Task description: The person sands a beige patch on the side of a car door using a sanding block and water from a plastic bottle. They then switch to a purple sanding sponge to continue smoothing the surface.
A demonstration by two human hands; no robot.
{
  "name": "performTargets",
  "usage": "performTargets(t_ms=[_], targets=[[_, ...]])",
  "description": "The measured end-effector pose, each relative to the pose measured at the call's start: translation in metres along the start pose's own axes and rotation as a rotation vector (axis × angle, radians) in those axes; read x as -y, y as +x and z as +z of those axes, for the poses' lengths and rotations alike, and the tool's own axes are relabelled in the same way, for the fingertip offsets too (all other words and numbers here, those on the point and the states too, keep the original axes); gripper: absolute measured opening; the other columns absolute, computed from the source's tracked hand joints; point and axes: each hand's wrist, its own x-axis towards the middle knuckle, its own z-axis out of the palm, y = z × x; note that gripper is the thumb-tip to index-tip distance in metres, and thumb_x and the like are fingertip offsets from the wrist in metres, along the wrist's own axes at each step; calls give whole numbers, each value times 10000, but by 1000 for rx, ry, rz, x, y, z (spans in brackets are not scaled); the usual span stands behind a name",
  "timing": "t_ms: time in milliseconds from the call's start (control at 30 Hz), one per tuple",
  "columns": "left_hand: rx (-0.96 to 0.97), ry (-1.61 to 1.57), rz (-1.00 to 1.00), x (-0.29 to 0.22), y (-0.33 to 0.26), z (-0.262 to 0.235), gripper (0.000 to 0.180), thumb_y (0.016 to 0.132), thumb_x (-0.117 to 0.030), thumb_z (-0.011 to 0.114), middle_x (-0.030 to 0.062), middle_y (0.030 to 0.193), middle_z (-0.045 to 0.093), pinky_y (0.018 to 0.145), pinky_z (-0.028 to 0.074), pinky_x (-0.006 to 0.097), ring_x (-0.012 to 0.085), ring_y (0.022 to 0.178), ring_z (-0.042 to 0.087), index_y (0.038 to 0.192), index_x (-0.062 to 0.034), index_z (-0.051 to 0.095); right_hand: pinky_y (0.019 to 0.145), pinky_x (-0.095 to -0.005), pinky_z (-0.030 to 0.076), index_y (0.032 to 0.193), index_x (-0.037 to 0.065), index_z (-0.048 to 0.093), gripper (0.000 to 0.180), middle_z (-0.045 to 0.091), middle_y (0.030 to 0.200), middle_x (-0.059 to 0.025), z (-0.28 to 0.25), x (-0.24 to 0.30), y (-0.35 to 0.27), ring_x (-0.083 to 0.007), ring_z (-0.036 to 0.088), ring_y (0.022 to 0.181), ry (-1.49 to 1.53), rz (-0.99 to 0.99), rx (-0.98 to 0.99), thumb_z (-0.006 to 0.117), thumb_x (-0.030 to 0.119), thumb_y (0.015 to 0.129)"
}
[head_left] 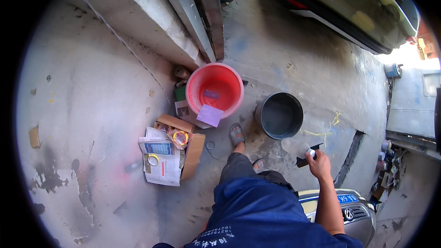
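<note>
right hand (319, 163) gripping clear cup (295, 147) by its base | grey bucket (279, 115) at its 11 o'clock | cup looks light, thin, squashy, so hold gently | left hand out of view

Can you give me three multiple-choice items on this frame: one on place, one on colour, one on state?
1. Where is the purple sheet?
A. leaning on the rim of the red bucket
B. inside the grey bucket
C. on the car

2. What colour is the bucket nearest the right hand?
A. red
B. dark grey
C. yellow

3. What is the right hand doing?
A. hanging free
B. gripping a clear plastic container
C. resting on the open cardboard box

Key:
1 A: the purple sheet leans on the near rim of the red bucket.
2 B: the grey bucket stands just left of the right hand.
3 B: its fingers close on a clear plastic container with a white cap.
</note>
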Motion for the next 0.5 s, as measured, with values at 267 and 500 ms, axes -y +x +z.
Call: performTargets(t_ms=[267,500], targets=[[62,203,-212,-112,-23,-9,664,933,-610,400,140,1226,602,921,443,435,288,1144,554,1264,-50,529,696,-467,478,820,-11,604,419,626,814,-226,20,38,49,-414,612,791,68,14,86,642,406,846],[-157,898,751,-307,46,169,545,860,-297,681,169,1162,607,958,455,372,289,1102,581,1288,-21,485,723,-460,500,813,-4,631,470,653,854,-206,56,47,104,-400,635,822,84,28,229,601,463,860]])
